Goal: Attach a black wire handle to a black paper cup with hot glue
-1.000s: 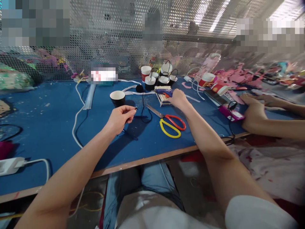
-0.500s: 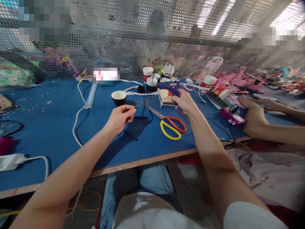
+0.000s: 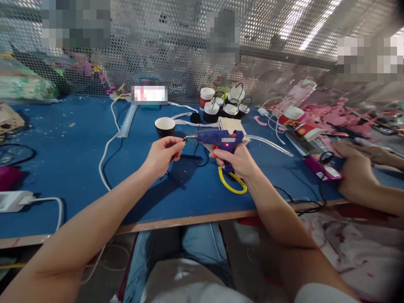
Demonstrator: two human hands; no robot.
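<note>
Your right hand (image 3: 237, 162) is clamped around the grip of the blue glue gun (image 3: 221, 138), held above the middle of the bench (image 3: 63, 168), nozzle pointing left. Your left hand (image 3: 162, 155) pinches the thin black wire (image 3: 174, 155), fingertips together, its tip just beside the nozzle. Keep both wrists steady, bring the nozzle to the wire tip, and squeeze gently so only a small bead comes. Keep your fingertips back from the hot tip. The black cup (image 3: 165, 126) stands just behind, toward the far edge.
</note>
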